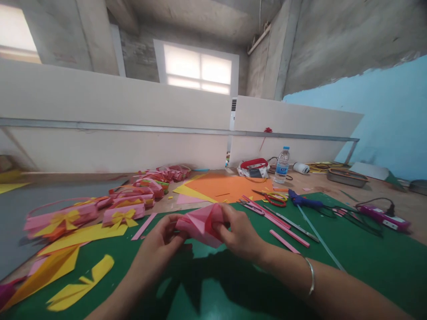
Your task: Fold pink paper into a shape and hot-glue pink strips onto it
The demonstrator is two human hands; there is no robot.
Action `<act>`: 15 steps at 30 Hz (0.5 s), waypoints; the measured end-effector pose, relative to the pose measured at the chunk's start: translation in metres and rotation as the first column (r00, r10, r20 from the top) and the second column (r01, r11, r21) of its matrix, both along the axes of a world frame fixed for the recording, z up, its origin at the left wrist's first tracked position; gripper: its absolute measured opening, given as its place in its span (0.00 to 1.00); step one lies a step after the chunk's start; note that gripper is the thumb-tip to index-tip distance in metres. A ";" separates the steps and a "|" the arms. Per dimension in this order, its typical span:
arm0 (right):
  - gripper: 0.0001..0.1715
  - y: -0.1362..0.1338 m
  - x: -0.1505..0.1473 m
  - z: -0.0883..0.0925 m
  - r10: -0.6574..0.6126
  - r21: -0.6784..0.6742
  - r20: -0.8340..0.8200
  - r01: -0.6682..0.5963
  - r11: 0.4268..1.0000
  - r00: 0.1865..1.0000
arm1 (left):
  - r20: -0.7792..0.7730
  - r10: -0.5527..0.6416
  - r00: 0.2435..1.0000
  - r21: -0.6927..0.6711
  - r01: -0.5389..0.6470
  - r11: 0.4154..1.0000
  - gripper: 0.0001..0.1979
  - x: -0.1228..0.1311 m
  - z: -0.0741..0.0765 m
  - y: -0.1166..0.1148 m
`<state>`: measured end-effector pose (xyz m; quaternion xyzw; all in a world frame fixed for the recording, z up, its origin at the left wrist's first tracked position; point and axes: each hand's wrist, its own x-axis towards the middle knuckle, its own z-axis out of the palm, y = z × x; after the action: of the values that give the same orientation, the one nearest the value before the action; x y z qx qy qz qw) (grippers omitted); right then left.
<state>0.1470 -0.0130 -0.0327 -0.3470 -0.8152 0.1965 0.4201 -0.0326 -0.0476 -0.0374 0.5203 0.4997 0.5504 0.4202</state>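
Observation:
Between my two hands, above the green cutting mat [267, 284], is a folded piece of pink paper [202, 222]. My left hand [170, 238] pinches its left end between thumb and fingers. At the other end, my right hand [235, 231] grips the paper, its thumb in front. Creases fan across the middle of the piece. A cut yellow paper bow shape [83, 284] lies on the mat to the left. Nearer my right hand are pink paper strips [287, 241], red-handled scissors [275, 199] and a silver pen-like tool [296, 226].
Finished pink paper pieces with yellow bows [123, 215] are heaped on the left. Orange paper sheets [227, 186] lie behind my hands. At right are a blue glue gun [305, 200], a purple power strip [383, 218] and their cables. A water bottle [282, 166] stands at the back.

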 end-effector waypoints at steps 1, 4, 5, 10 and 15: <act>0.08 0.001 0.001 0.000 0.007 -0.001 0.000 -0.007 1.000 1.000 | -0.047 0.040 0.998 0.035 -0.038 0.999 0.18 -0.001 0.000 0.000; 0.04 0.002 0.002 -0.001 -0.007 -0.006 0.028 0.007 1.000 1.000 | -0.197 0.114 0.974 0.122 -0.091 0.988 0.20 -0.003 0.001 0.000; 0.03 0.003 0.003 0.000 -0.012 -0.013 0.040 0.012 1.000 0.999 | -0.241 0.110 0.964 0.139 -0.078 0.987 0.19 -0.003 0.001 -0.001; 0.07 0.007 0.005 0.002 -0.011 -0.073 0.018 0.013 0.997 1.000 | -0.268 0.121 0.956 0.226 -0.060 0.972 0.09 -0.002 0.002 -0.005; 0.07 0.013 0.007 0.002 -0.015 -0.214 -0.058 0.002 0.977 0.998 | -0.405 0.091 0.910 0.219 0.000 0.976 0.12 0.002 0.007 -0.007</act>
<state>0.1540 -0.0004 -0.0309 -0.3876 -0.7749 0.2918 0.4052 -0.0307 -0.0546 -0.0305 0.6550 0.5270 0.4883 0.2338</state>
